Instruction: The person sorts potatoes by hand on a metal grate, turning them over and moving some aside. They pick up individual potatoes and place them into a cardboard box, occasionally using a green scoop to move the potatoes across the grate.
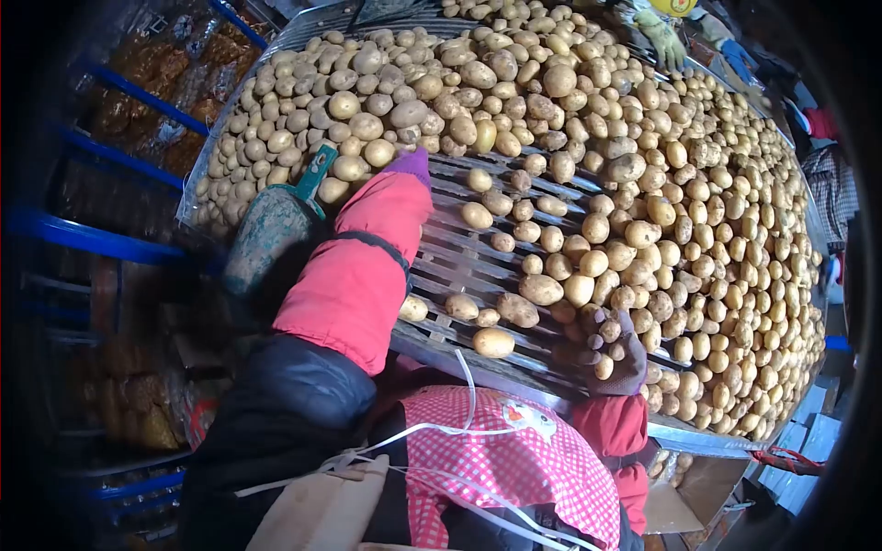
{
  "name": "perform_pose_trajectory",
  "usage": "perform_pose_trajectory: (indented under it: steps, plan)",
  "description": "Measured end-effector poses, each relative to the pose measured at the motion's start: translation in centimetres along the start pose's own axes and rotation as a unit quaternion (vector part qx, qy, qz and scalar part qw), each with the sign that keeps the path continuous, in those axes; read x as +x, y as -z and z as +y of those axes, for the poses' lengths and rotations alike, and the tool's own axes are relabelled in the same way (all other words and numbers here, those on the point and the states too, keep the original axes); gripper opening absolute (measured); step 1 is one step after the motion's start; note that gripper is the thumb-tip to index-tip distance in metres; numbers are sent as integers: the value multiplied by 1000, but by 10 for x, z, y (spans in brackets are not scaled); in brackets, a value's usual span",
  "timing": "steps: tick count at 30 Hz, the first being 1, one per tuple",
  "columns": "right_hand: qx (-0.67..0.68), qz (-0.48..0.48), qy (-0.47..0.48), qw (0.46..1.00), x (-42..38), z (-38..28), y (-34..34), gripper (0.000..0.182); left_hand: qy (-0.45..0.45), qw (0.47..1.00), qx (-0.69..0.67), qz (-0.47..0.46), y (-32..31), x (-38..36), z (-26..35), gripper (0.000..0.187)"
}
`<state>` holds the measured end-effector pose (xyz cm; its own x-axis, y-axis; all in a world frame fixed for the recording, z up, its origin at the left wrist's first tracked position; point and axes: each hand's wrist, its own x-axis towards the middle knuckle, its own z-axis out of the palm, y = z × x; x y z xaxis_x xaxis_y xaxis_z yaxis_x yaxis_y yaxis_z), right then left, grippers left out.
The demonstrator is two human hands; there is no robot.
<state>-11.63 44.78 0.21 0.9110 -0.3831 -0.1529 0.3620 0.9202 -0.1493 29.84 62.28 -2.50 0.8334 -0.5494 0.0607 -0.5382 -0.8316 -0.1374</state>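
Potatoes (542,289) cover the slatted sorting desk (459,262) almost edge to edge; an exact count is not possible, well past a hundred, with only a bare patch of slats in front of me holding roughly two dozen loose ones.

Head view, the only one. My right hand (614,354), in a dark glove, rests on the near right of the desk with its grip cupped over several small potatoes at the edge of the heap; it is gathering, not clamped on any single one. My left hand (409,165) is mostly hidden beyond the pink sleeve (358,275), only a purple cuff showing, so I cannot tell whether its grip is closed or slack. It reaches to where the bare slats meet the far heap, just beside one green scoop (276,225) lying at the desk's left edge.

Judgement: the step in hand is drawing potatoes from the heap toward the near edge. The next move calls for a firmer closing of the right fingers, since the small ones roll easily on the slats.

Count: one scoop, my two hands, and one co-worker's gloved hand (663,39) at the far side.
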Motion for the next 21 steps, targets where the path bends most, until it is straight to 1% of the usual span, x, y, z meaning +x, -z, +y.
perform_pose_trajectory:
  steps: [1,2,3,4,5,6,7,8,9,10,11,12,13,14,16,17,19,20,21]
  plan:
    - [21,-37,-22,999,1,-3,-4,41,8,999,-48,-3,15,-10,9,34]
    - [1,-21,-14,1000,-1,-6,2,42,37,989,-131,-65,30,-18,24,36]
    - [-18,-5,-7,1000,-5,-9,16,43,75,968,-207,-122,59,-30,45,40]
    - [-38,15,-2,999,-7,-12,29,43,5,943,-332,-26,48,-52,55,38]
    - [-35,-13,-33,999,-4,-14,35,47,-33,889,-457,27,41,-72,77,39]
    - [-43,2,-40,998,-5,-12,32,48,-68,842,-535,20,58,-99,106,38]
    - [-52,15,-47,997,-6,-8,25,48,-98,831,-547,21,70,-125,133,35]
    - [-61,28,-56,996,-5,-5,22,50,-158,820,-550,2,89,-144,149,28]
    - [-83,15,-64,994,-5,-4,25,57,-237,794,-559,-28,90,-156,165,31]
    - [-129,17,-85,988,-6,-4,21,59,-291,800,-504,-146,105,-162,171,33]
    - [-174,17,-104,979,-7,-6,16,61,-347,761,-523,-163,114,-169,178,38]
    - [-217,17,-123,968,-8,-7,13,64,-367,792,-448,-192,119,-175,183,47]
    - [-261,16,-128,957,-8,-5,27,67,-369,810,-429,-157,124,-178,178,50]
    - [-234,21,-136,962,-9,-7,31,65,-371,825,-409,-123,129,-182,170,53]
    - [-167,14,-146,975,-10,-8,34,62,-282,859,-425,-45,107,-174,140,55]
    - [-126,2,-149,981,-10,-7,34,60,-213,905,-367,9,100,-172,113,55]
    - [-47,-35,-155,986,-8,-5,32,58,-76,966,-223,106,88,-173,47,54]
    - [-10,-61,-157,986,-5,-5,30,57,4,988,-147,48,105,-177,19,57]
    - [0,-58,-150,987,-5,-5,29,57,29,991,-115,63,95,-186,-12,58]
